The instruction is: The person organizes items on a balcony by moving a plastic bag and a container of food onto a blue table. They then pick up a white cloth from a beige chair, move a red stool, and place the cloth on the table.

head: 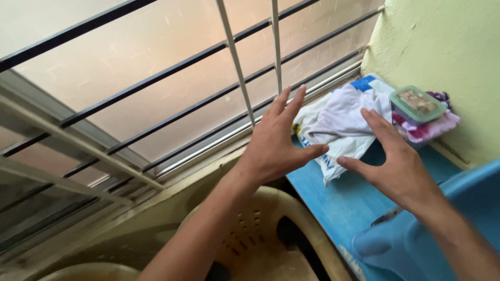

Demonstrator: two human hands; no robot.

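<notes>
White cloth (341, 122) lies bunched on the blue table (338, 208); your left hand (278, 140) and right hand (396, 161) hover near it, fingers spread, holding nothing.

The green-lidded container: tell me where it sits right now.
In the head view, the green-lidded container sits at the upper right, on a pink cloth in the corner by the pale green wall, just right of the white cloth and beyond the right hand.

A blue worktop (338, 203) beneath the spread fingers (291, 104) carries a crumpled white cloth (338, 122) just past them and, farther right, a green-lidded container (417, 104) on pink fabric (432, 130).
</notes>
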